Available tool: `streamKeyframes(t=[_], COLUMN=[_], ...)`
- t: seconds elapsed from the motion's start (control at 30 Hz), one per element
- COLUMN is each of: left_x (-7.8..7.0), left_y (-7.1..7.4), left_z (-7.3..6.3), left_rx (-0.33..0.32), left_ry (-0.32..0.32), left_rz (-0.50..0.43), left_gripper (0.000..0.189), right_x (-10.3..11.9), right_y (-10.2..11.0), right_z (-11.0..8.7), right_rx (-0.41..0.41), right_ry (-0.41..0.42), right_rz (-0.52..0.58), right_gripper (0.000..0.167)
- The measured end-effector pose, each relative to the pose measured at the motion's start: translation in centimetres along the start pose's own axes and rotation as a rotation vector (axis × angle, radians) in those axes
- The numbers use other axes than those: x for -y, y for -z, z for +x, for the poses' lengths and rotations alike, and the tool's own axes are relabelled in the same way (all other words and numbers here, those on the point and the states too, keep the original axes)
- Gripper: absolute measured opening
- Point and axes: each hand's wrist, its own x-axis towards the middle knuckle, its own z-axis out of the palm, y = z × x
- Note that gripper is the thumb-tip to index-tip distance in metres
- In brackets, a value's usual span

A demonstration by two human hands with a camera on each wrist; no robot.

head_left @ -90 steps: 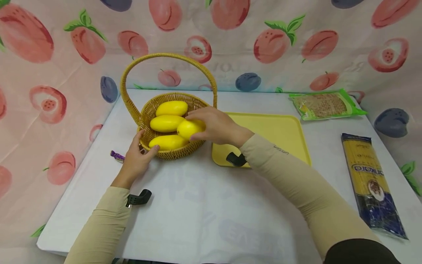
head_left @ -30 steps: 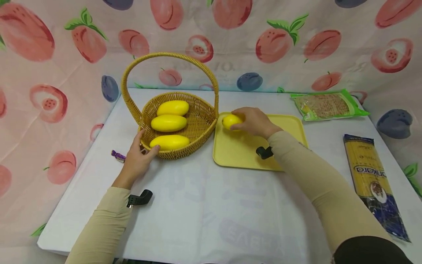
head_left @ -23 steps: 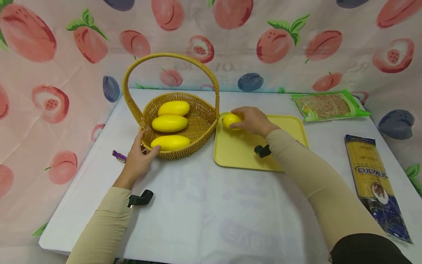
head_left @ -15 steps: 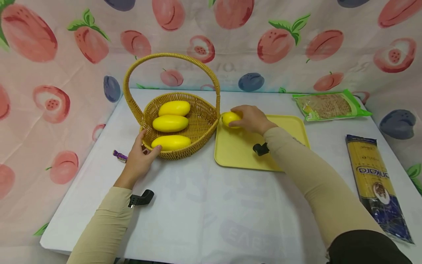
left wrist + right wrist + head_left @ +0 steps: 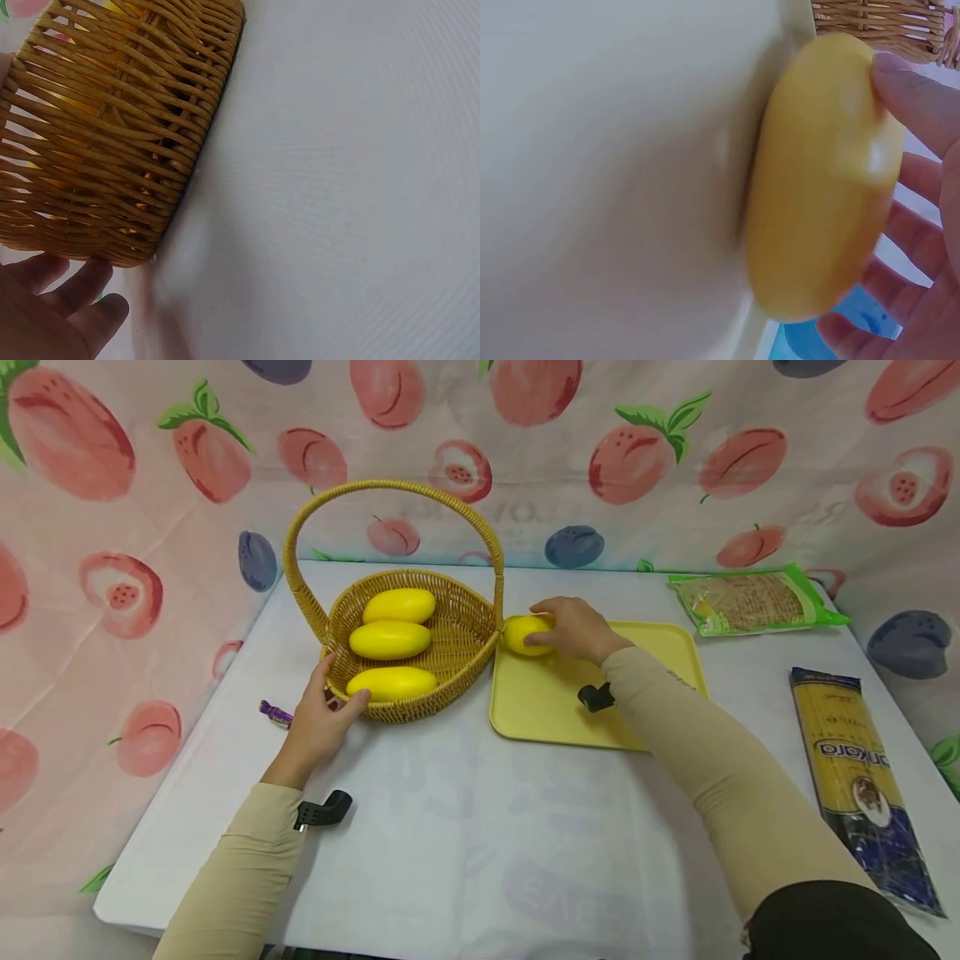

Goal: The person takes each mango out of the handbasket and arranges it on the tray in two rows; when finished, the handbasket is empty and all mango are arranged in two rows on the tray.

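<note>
A wicker basket (image 5: 465, 670) with a tall arched handle stands left of centre, and three smooth yellow mangoes (image 5: 390, 641) lie in it. My left hand (image 5: 318, 718) holds the basket at its near left side, thumb by the front rim; in the left wrist view its fingers (image 5: 94, 281) touch the woven wall. On the far left corner of the yellow tray (image 5: 540, 718) lies another mango (image 5: 821, 187). Around that one my right hand (image 5: 573, 631) curls, its thumb on one side and fingers on the other. The fingertips are partly hidden behind the fruit.
A green-edged bag of brown food (image 5: 757, 600) lies at the back right. Nearer, a yellow and blue pasta packet (image 5: 862, 785) lies along the right side. One purple-wrapped candy (image 5: 274, 713) is left of the basket. White cloth (image 5: 450, 852) covers the table; a fruit-print curtain hangs behind.
My right hand has carried one mango from the basket rightward onto the tray. Over the last second the mango has shifted slightly at the tray's corner. My left hand has stayed on the basket.
</note>
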Motion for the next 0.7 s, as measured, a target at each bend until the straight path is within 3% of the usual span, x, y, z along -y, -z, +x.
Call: streamKeyframes(t=[0.33,0.7], left_x=[0.1,0.2], left_y=[0.0,-0.1], left_z=[0.1,0.1], left_rx=[-0.002,-0.001], left_ry=[0.000,0.004], left_rz=[0.009,0.011], left_gripper=[0.087,0.088], right_x=[-0.8,-1.2], right_y=[0.5,0.2], right_z=[-0.6,-0.5], right_rx=[0.037,0.014], right_ry=[0.003,0.015], right_rz=[-0.013,0.004], right_gripper=[0.065,0.059])
